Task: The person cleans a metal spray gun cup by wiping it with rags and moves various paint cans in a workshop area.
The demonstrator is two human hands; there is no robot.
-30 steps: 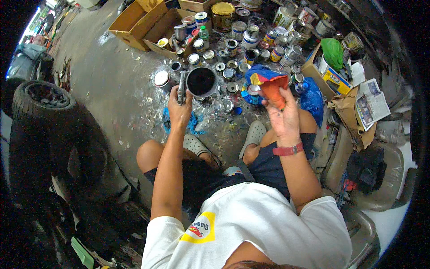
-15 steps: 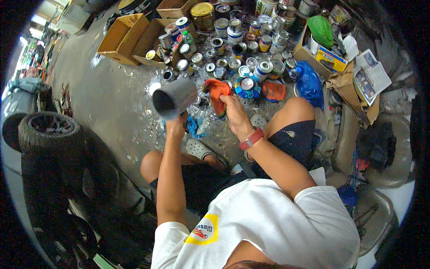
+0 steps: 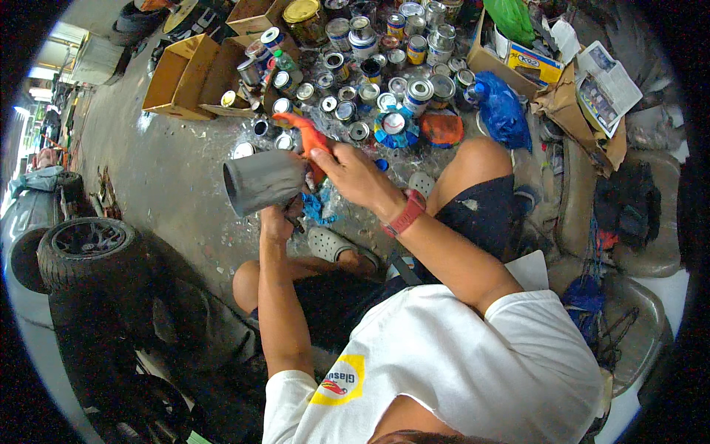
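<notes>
My left hand (image 3: pixel 276 224) grips a grey, cylindrical can (image 3: pixel 265 180) from below. The can lies tilted on its side in the air, its open mouth facing left, and it hides part of my fingers. An orange cloth (image 3: pixel 306 136) is bunched in my closed right hand (image 3: pixel 356 176). Part of the cloth hangs beside the can's right end; I cannot tell whether they touch. Below the hands, a crumpled blue glove or rag (image 3: pixel 316 210) lies on the floor near my grey clog (image 3: pixel 333 243).
Several paint cans (image 3: pixel 362 43) crowd the floor ahead. Cardboard boxes (image 3: pixel 177 78) stand at the far left, and another box (image 3: pixel 492 65) holds rubbish at the right. A blue plastic bag (image 3: pixel 504 111) and a second orange cloth (image 3: pixel 442 129) lie nearby. A car wheel (image 3: pixel 90 248) is at my left.
My right hand has brought the orange cloth left, up to the can's right end. The can has moved left and slightly down, turning more level. The view has shifted slightly.
</notes>
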